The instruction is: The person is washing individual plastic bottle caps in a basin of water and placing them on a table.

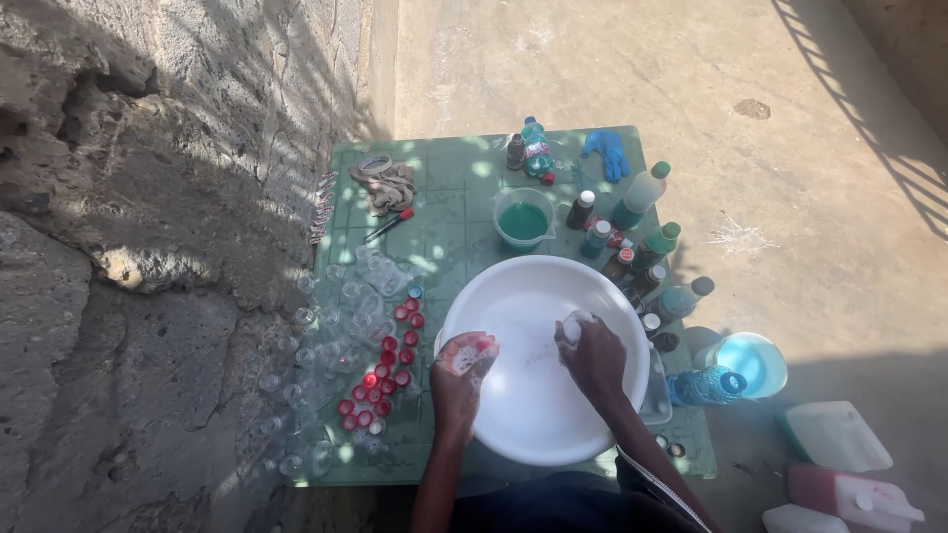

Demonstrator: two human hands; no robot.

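Head view: left hand [462,357] grips a red cap, right hand [591,350] clutches a small bottle [574,324] over the basin [538,415].

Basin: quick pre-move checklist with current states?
1. White basin fully on the green table: not ok, its near rim overhangs the edge.
2. Left hand grip on a red cap: ok, soapy.
3. Right hand grip on a small clear bottle: ok.
4. Rinsed red caps clear of the basin: ok.
5. Water level in basin: cannot tell.
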